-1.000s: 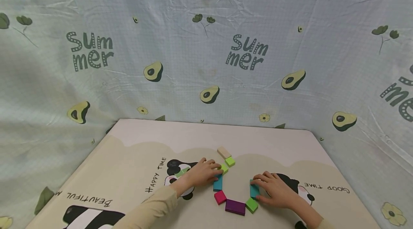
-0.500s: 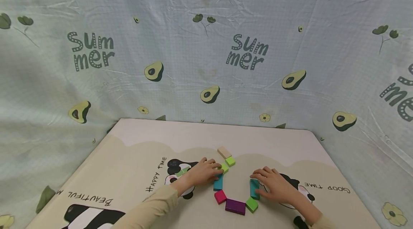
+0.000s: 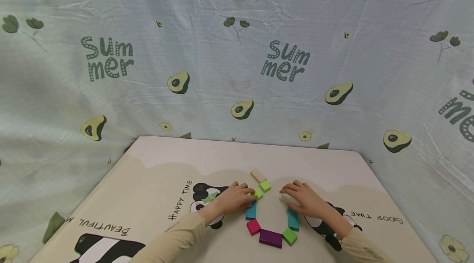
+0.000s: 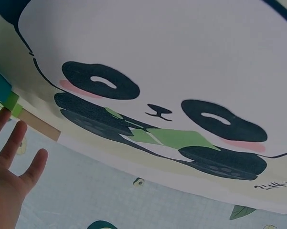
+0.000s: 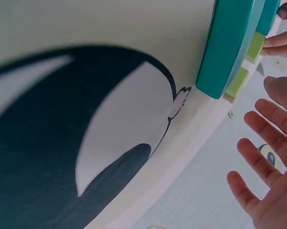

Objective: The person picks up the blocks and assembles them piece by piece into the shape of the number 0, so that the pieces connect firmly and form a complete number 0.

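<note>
Wooden blocks lie in an open curve. Its left side has a teal block (image 3: 251, 210) and a lime cube (image 3: 258, 194); my left hand (image 3: 235, 198) rests beside them, fingertips touching around where they meet. In the left wrist view, this hand's visible fingers (image 4: 34, 167) are spread and fairly straight. On the right side lies another teal block (image 3: 293, 219), also large in the right wrist view (image 5: 227, 50). My right hand (image 3: 307, 200) hovers by its far end, fingers extended and holding nothing; in the right wrist view the fingers (image 5: 265, 125) look spread, apart from the block.
A red cube (image 3: 253, 226), a purple block (image 3: 270, 238) and a green cube (image 3: 289, 236) form the curve's near end. Farther back are a second lime cube (image 3: 265, 186) and a plain wood block (image 3: 258, 175). A printed curtain (image 3: 207, 57) stands behind the table (image 3: 159, 152).
My right hand has let go of the right teal block and moved away from me, slightly left, past its far end. My left hand has kept its place beside the blocks.
</note>
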The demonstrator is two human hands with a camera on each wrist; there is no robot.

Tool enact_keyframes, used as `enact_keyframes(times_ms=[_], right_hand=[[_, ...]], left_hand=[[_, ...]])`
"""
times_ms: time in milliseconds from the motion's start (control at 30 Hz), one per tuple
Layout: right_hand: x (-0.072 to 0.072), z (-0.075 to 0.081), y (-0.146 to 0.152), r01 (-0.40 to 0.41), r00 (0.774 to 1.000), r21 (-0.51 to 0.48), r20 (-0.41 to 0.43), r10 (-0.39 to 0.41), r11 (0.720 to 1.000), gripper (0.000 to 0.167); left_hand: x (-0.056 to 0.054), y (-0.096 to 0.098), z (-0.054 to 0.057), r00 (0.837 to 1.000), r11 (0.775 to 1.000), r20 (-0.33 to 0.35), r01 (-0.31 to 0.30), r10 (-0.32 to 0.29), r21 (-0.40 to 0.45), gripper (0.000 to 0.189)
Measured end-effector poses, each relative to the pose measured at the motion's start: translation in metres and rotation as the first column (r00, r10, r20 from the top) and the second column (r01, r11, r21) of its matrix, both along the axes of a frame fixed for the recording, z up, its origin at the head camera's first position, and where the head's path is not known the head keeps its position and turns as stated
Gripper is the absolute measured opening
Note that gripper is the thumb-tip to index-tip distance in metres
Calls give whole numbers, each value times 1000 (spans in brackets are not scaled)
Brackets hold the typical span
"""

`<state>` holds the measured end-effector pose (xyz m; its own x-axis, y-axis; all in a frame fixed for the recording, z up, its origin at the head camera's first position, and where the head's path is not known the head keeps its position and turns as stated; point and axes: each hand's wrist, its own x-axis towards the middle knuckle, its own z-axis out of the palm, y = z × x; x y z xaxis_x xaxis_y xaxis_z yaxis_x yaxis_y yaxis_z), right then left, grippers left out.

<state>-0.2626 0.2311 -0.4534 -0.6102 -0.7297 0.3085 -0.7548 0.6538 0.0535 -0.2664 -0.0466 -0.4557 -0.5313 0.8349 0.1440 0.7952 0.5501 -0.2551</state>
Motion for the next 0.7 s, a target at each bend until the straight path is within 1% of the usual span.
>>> enact_keyframes(times_ms=[133, 233, 367, 500, 700], right_hand=[[-9, -1, -5, 2, 1000, 15, -4, -2, 1000, 32], [-17, -5, -7, 6, 999, 44, -50, -3, 999, 33], [-26, -10, -11, -20, 994, 71, -104, 28, 997, 36], [-32, -11, -17, -43, 994, 86, -102, 51, 995, 42], [-39, -11, -24, -11, 997, 137, -72, 21, 991, 47]], left_hand=[[-1, 1, -2, 1000, 1000, -18, -5, 5, -6, 28], [-1, 1, -3, 999, 1000, -40, -8, 8, -9, 28], [-2, 1, -4, 999, 1000, -48, -13, 12, -14, 28], [-2, 1, -4, 999, 1000, -42, -12, 12, -17, 29], [-2, 1, -4, 999, 1000, -39, -9, 8, -15, 29]])
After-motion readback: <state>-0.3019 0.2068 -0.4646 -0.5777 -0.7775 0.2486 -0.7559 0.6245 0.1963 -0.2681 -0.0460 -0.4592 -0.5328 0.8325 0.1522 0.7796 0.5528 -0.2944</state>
